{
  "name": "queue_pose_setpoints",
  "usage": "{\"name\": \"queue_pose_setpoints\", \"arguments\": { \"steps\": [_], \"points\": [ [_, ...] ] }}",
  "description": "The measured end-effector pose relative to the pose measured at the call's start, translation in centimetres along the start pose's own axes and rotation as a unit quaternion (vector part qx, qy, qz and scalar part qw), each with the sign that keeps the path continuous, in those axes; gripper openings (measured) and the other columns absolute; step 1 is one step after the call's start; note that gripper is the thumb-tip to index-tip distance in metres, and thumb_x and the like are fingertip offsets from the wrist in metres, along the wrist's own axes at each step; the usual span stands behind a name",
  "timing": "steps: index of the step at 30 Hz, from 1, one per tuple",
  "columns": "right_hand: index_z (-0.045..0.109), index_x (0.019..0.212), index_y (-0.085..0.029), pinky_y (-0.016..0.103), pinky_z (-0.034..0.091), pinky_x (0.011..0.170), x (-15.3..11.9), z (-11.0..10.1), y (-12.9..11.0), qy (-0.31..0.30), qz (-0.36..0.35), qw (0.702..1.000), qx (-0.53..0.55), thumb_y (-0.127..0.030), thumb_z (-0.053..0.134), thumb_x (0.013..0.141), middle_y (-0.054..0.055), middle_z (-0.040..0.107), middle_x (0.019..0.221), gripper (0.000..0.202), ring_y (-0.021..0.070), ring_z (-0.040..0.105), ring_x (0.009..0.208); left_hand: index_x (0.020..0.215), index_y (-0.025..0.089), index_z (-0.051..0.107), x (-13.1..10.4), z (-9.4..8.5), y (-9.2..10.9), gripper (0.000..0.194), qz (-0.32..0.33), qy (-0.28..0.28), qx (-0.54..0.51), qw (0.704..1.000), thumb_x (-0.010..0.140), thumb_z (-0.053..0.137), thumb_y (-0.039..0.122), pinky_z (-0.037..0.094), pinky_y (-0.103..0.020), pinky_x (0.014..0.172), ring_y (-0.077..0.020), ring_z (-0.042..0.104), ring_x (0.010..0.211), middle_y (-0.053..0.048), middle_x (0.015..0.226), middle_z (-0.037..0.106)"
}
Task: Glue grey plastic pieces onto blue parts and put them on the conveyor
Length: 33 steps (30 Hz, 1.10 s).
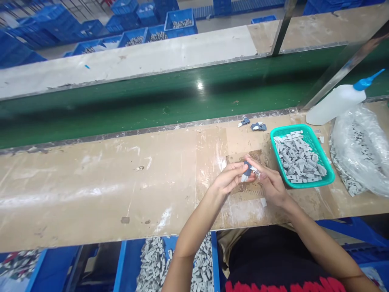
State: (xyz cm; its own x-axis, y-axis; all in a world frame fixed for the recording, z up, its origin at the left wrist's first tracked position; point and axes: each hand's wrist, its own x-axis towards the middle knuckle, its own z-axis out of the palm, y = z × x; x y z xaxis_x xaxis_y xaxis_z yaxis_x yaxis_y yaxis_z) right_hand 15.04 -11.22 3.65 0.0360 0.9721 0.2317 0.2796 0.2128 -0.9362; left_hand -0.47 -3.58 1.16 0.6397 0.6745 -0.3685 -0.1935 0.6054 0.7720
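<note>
Above the worktable, my left hand pinches a small dark blue-grey plastic part that has a white end pointing down. My right hand meets it from the other side, its fingers closed around a small pale grey piece touching the dark part. How the two pieces fit together is partly hidden by my fingers. Beside my right hand stands a green plastic basket full of similar pale grey pieces. Two dark parts with white ends lie farther back on the table.
A white squeeze bottle with a blue nozzle leans by a metal post. A clear plastic bag of grey pieces sits at the right. Beyond the table runs a green conveyor belt. A blue crate of grey pieces stands below the front edge.
</note>
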Motion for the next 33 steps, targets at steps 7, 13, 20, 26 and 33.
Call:
{"name": "queue_pose_setpoints", "arguments": {
  "steps": [7, 13, 20, 26, 33],
  "points": [
    [0.054, 0.145, -0.028, 0.047, 0.044, 0.114, -0.7, -1.3, 2.2, 0.017, 0.154, 0.988, 0.024, -0.044, 0.062, 0.095, 0.003, 0.055, 0.147, 0.053, 0.0285, 0.055, 0.135, 0.121, 0.021, 0.072, 0.5, 1.8, -0.4, 0.05, 0.185, 0.085, 0.231, 0.952, 0.074, 0.084, 0.033, 0.059, -0.033, 0.089, -0.0202, 0.073, 0.095, -0.008, 0.106, 0.077],
    [0.066, 0.133, -0.026, 0.048, 0.048, 0.111, -1.5, -2.2, 2.2, 0.021, 0.2, 0.976, 0.084, -0.042, 0.068, 0.089, 0.003, 0.064, 0.137, 0.047, 0.0299, 0.059, 0.13, 0.124, 0.023, 0.061, 0.0, 2.1, -1.0, 0.049, 0.323, 0.073, 0.337, 0.881, 0.08, 0.081, 0.028, 0.057, -0.037, 0.097, -0.019, 0.074, 0.101, -0.005, 0.1, 0.077],
    [0.063, 0.137, -0.027, 0.049, 0.05, 0.109, -2.8, -2.5, 2.2, 0.014, 0.174, 0.982, 0.075, -0.041, 0.065, 0.092, 0.004, 0.062, 0.14, 0.047, 0.0297, 0.06, 0.129, 0.113, 0.021, 0.066, 0.1, 2.3, -1.4, 0.035, 0.377, 0.044, 0.366, 0.85, 0.081, 0.08, 0.028, 0.06, -0.033, 0.086, -0.0186, 0.074, 0.094, -0.007, 0.101, 0.077],
    [0.06, 0.141, -0.017, 0.043, 0.052, 0.107, -3.2, -1.6, 1.4, 0.042, 0.063, 0.992, -0.104, -0.038, 0.06, 0.096, 0.012, 0.063, 0.138, 0.049, 0.0296, 0.062, 0.126, 0.094, 0.02, 0.076, 0.1, 2.3, -1.3, 0.015, 0.441, 0.063, 0.396, 0.803, 0.08, 0.08, 0.02, 0.059, -0.031, 0.076, -0.0173, 0.071, 0.087, -0.006, 0.09, 0.078],
    [0.048, 0.151, -0.018, 0.045, 0.052, 0.107, -0.9, -2.3, 1.1, -0.045, 0.056, 0.991, -0.11, -0.049, 0.064, 0.093, 0.014, 0.056, 0.146, 0.068, 0.0319, 0.058, 0.131, 0.091, 0.021, 0.078, 0.5, 0.8, 1.2, 0.019, 0.311, 0.073, 0.41, 0.854, 0.078, 0.082, 0.034, 0.057, -0.034, 0.077, -0.0196, 0.071, 0.083, -0.007, 0.089, 0.077]
  ]
}}
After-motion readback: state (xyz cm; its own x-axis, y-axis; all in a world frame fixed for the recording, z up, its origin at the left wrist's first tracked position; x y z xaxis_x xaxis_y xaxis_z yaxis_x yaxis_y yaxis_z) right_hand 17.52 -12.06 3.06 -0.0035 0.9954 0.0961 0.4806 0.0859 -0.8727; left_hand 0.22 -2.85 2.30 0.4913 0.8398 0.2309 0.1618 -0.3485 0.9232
